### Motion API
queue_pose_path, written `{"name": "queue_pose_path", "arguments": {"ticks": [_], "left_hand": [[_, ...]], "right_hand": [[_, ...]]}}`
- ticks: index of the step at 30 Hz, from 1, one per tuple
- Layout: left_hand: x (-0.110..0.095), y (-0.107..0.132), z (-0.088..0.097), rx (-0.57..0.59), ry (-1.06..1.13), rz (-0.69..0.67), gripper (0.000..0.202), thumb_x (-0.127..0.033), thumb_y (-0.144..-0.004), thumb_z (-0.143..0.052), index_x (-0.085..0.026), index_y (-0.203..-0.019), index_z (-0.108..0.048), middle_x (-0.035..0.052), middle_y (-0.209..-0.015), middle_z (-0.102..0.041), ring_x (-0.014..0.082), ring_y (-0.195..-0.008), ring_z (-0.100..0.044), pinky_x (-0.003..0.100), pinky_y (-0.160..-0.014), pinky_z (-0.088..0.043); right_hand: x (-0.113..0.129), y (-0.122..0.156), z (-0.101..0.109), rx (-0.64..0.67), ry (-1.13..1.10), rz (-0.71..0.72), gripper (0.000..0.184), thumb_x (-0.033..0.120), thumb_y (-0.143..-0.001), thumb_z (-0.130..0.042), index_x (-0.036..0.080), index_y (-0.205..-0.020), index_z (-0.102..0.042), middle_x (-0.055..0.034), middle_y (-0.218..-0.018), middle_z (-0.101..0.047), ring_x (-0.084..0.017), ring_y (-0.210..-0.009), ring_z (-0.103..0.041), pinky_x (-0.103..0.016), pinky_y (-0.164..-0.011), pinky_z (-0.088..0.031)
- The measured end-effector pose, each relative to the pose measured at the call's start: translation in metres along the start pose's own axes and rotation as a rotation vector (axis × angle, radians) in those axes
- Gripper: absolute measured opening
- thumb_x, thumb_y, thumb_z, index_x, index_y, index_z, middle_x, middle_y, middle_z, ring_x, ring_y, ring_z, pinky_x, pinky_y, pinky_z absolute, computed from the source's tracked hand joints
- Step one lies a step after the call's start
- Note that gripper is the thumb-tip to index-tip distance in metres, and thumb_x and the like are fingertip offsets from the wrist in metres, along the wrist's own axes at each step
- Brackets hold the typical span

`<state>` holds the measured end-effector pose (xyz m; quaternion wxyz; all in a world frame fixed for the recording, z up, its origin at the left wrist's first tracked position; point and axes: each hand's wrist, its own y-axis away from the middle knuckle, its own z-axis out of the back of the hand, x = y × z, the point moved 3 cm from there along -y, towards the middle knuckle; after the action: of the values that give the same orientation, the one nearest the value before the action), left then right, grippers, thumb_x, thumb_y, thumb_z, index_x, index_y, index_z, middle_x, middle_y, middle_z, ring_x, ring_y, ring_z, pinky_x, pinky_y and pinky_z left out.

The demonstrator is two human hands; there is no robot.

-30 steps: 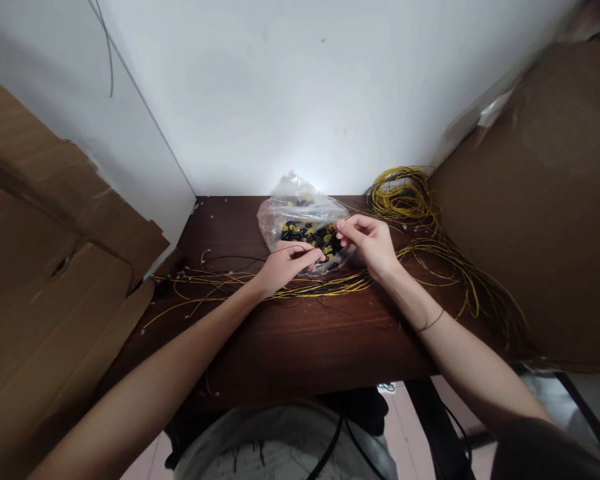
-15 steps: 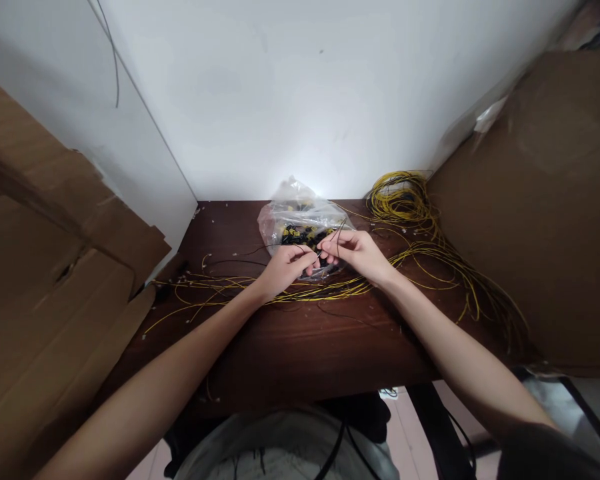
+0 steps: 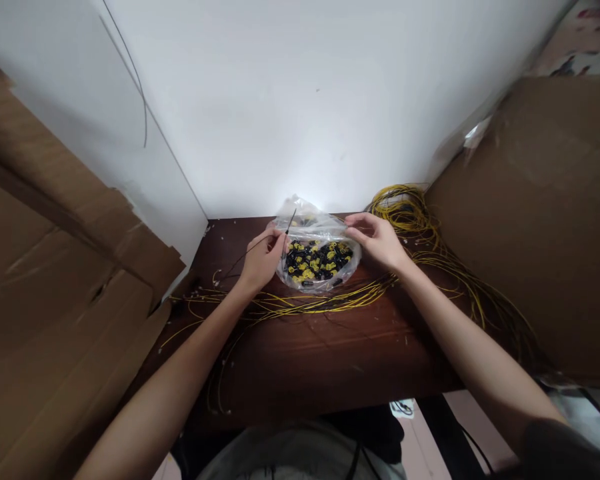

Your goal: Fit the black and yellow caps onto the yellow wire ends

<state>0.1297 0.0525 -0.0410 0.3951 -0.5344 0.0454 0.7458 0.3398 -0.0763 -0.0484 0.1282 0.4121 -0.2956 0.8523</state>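
My left hand (image 3: 263,260) is closed in a pinch on a thin black wire (image 3: 292,219), whose end sticks up past the fingertips over the bag's left side. The rest of the wire trails left behind the hand. A clear plastic bag (image 3: 310,230) lies open, filled with small black and yellow plastic parts (image 3: 320,260). My right hand (image 3: 375,241) is at the bag's upper right edge, thumb and forefinger apart with nothing visible between them. Whether its fingertips touch the plastic is unclear.
Yellow and black wires (image 3: 320,308) run across the dark wooden table (image 3: 320,367) in front of the bag. A coil of wires (image 3: 400,203) lies at the back right. Cardboard stands at left (image 3: 70,267) and right (image 3: 540,220), with a white wall (image 3: 300,100) behind.
My hands have drawn apart from over the bag. The right has let go of the wire and moved right; the left has moved left with it, uncovering the bag's contents. The view has shifted slightly.
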Motion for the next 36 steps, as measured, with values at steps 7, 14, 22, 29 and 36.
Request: {"name": "queue_pose_path", "arguments": {"ticks": [7,14,22,29,36], "left_hand": [[0.030,-0.005,0.008,-0.134,-0.409,0.056,0.020,-0.031,-0.078,-0.056,-0.016,-0.078,-0.069,0.0123,-0.113,-0.051,0.0290,-0.112,-0.043,0.042,-0.096,-0.036],[0.037,-0.013,0.003,0.055,-0.318,0.050,0.021,-0.030,-0.077,-0.053,-0.015,-0.072,-0.067,0.0073,-0.088,-0.063,0.0194,-0.086,-0.057,0.032,-0.084,-0.043],[0.034,-0.023,-0.003,-0.078,0.293,0.238,0.024,-0.034,-0.073,-0.059,-0.011,-0.064,-0.058,-0.0019,-0.055,-0.051,0.0076,-0.050,-0.044,0.019,-0.051,-0.038],[0.022,-0.028,-0.007,-0.062,0.733,0.396,0.015,-0.024,-0.075,-0.062,-0.010,-0.070,-0.058,0.0006,-0.068,-0.056,0.0077,-0.059,-0.051,0.024,-0.061,-0.051],[0.018,-0.039,-0.024,-0.095,1.285,0.582,0.020,-0.015,-0.088,-0.047,-0.011,-0.071,-0.058,0.0039,-0.070,-0.061,0.0125,-0.070,-0.059,0.046,-0.091,-0.048]], "right_hand": [[-0.017,-0.027,-0.027,0.273,0.367,0.087,0.059,0.034,-0.074,-0.065,0.012,-0.126,-0.049,-0.0180,-0.126,-0.053,-0.029,-0.113,-0.052,-0.042,-0.097,-0.038],[-0.012,-0.040,-0.042,0.051,0.422,0.017,0.026,0.038,-0.082,-0.052,0.015,-0.074,-0.063,-0.0061,-0.071,-0.062,-0.018,-0.067,-0.054,-0.028,-0.065,-0.038],[0.016,-0.055,-0.034,-0.019,0.169,0.001,0.034,0.039,-0.083,-0.045,0.015,-0.061,-0.053,0.0020,-0.055,-0.045,-0.010,-0.055,-0.037,-0.024,-0.054,-0.027],[-0.002,-0.063,-0.013,-0.080,0.259,-0.089,0.023,0.034,-0.076,-0.052,0.013,-0.074,-0.061,-0.0028,-0.067,-0.059,-0.014,-0.062,-0.049,-0.026,-0.061,-0.037],[0.011,-0.062,0.003,-0.116,0.187,-0.046,0.036,0.021,-0.060,-0.065,0.011,-0.095,-0.061,-0.0102,-0.097,-0.064,-0.021,-0.089,-0.058,-0.035,-0.080,-0.044]]}}
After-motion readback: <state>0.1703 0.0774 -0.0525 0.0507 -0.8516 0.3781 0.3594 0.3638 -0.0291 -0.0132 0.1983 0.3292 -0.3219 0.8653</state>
